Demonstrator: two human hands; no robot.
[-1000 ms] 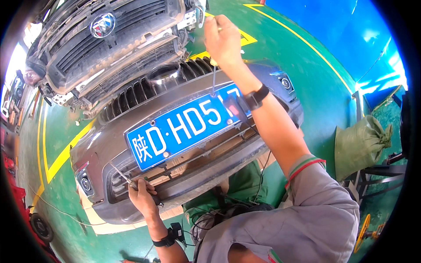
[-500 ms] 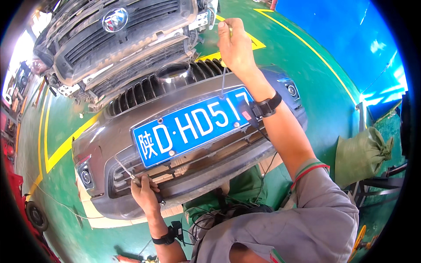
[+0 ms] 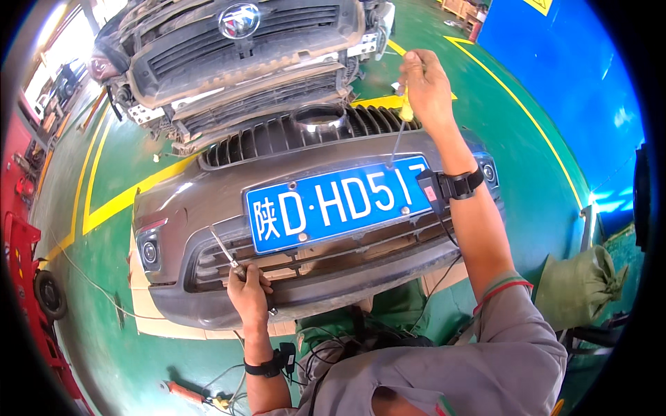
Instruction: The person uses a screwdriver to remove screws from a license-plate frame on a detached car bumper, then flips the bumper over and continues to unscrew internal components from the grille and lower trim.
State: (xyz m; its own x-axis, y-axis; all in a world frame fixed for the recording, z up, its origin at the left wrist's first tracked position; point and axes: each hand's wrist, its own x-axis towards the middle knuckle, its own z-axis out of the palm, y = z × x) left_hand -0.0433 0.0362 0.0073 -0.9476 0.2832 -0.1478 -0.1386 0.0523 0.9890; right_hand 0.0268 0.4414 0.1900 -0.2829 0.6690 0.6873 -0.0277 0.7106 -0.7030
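A blue licence plate (image 3: 326, 220) with white characters is fixed to a brown-grey car bumper (image 3: 187, 191) lying in front of me. My right hand (image 3: 429, 87) is raised above the plate's upper right part, closed on a screwdriver (image 3: 406, 107) with a yellow handle. Its thin shaft points down, the tip at the plate's top edge, where a fastener seems to sit. Beside the lower left grille, my left hand (image 3: 248, 291) closes round a tool with a long silver shaft (image 3: 223, 247) and a dark handle end. Its exact kind is partly hidden by my fingers.
Beyond the bumper stands a car front (image 3: 236, 62) with its bumper off. Cardboard (image 3: 166, 326) lies under the bumper on the green floor. A green sack (image 3: 579, 284) is at right, an orange-red power tool (image 3: 184, 392) at lower left. Cables hang from my wrists.
The view has shifted, so the bumper and both hands appear further right. The screwdriver's yellow handle shows more below my right fist. Both hands keep hold of their tools.
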